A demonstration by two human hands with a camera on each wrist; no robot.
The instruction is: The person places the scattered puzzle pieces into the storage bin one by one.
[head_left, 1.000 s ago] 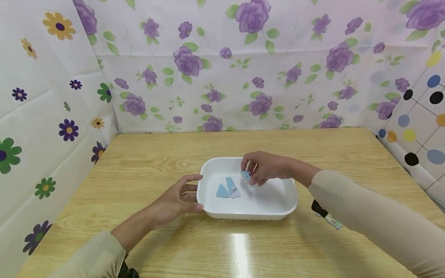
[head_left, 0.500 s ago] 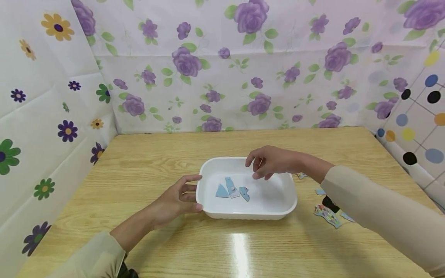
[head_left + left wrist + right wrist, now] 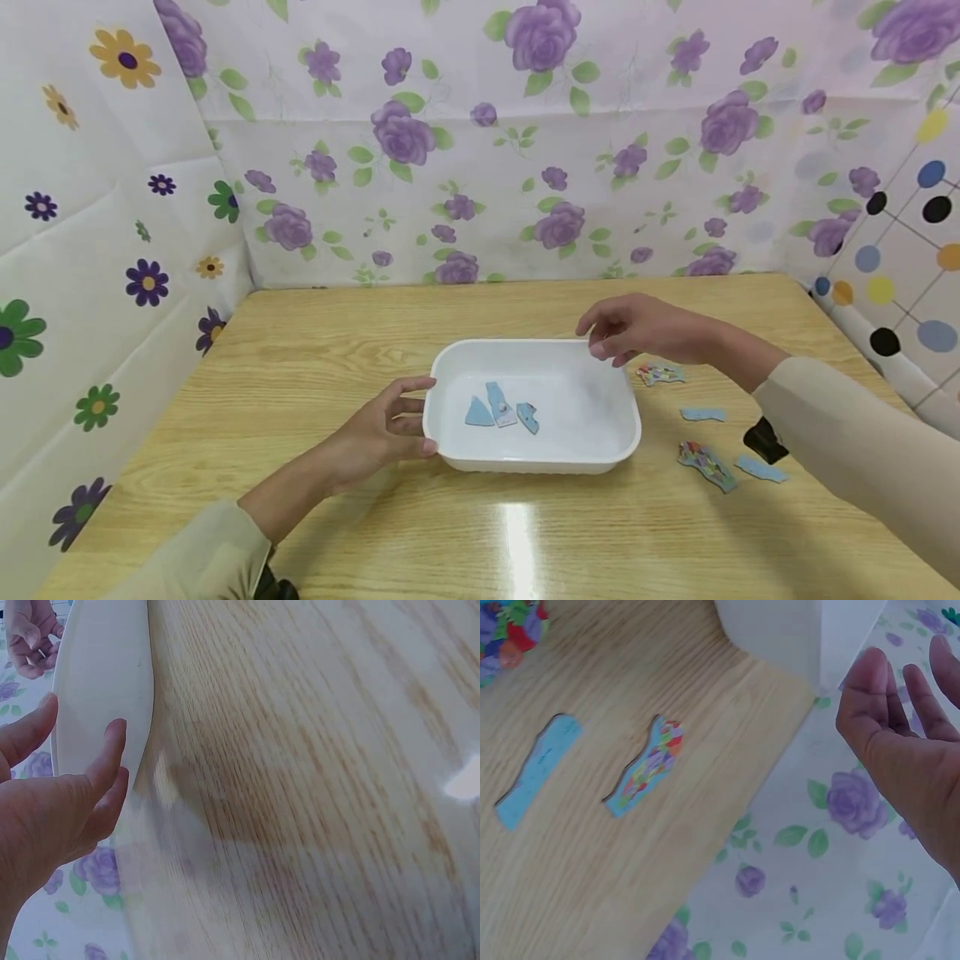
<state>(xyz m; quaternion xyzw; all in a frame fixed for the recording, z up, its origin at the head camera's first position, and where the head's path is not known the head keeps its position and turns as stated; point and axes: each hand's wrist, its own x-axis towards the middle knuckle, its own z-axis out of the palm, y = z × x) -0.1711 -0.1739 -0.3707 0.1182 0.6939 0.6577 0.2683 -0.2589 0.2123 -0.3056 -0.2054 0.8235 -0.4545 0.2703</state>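
A white rectangular tub (image 3: 585, 417) stands on the table with three light-blue puzzle pieces lying inside, among them a triangular piece (image 3: 479, 412), a long piece (image 3: 500, 405) and a notched piece (image 3: 528, 417). At its left end, my left hand (image 3: 378, 429) rests fingertips and thumb against the rim, fingers spread. Over the tub's far right corner hovers my right hand (image 3: 648, 329), fingers loosely bent and nothing between them. In the right wrist view the right hand (image 3: 907, 742) is likewise bare.
Right of the tub lie more puzzle pieces: a multicoloured piece (image 3: 660, 373), a narrow blue piece (image 3: 703, 414), a larger colourful piece (image 3: 707, 466) and another blue piece (image 3: 761, 468). A flowered cloth (image 3: 480, 167) hangs behind the wooden table (image 3: 337, 333).
My right hand let go of the notched blue piece inside the tub, then moved right and away toward the far right corner. My left hand stayed at the rim.
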